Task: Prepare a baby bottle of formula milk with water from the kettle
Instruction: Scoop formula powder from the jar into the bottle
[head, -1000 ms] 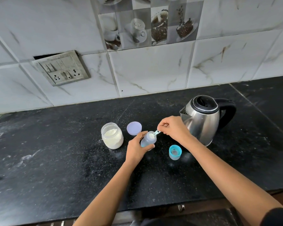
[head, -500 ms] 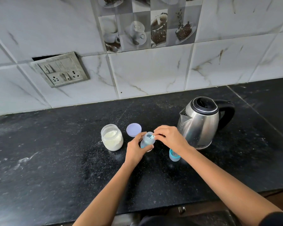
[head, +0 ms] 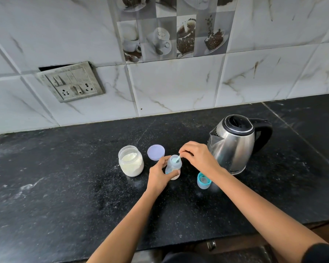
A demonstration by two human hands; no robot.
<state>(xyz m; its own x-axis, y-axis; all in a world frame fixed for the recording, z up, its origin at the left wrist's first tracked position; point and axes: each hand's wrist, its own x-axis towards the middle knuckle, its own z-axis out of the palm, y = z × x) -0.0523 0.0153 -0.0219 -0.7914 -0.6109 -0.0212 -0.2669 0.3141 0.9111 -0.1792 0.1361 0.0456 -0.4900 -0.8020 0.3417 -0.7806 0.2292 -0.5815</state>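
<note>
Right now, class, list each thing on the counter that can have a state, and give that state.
Baby bottle: upright, uncapped, gripped by the left hand.
Scoop: tipped into the bottle's mouth, pinched by the right hand.
Powder jar: open, part full of white powder.
Jar lid: off, lying on the counter.
Bottle cap: off, on the counter.
Kettle: upright, lid shut.

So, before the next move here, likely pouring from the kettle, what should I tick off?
1. Baby bottle upright, gripped by left hand: ok.
2. Scoop at the bottle mouth, pinched by right hand: ok.
3. Scoop fully emptied: cannot tell.
4. Bottle cap off, lying on the counter: ok.
5. Kettle standing beside the right hand, lid down: ok.
</note>
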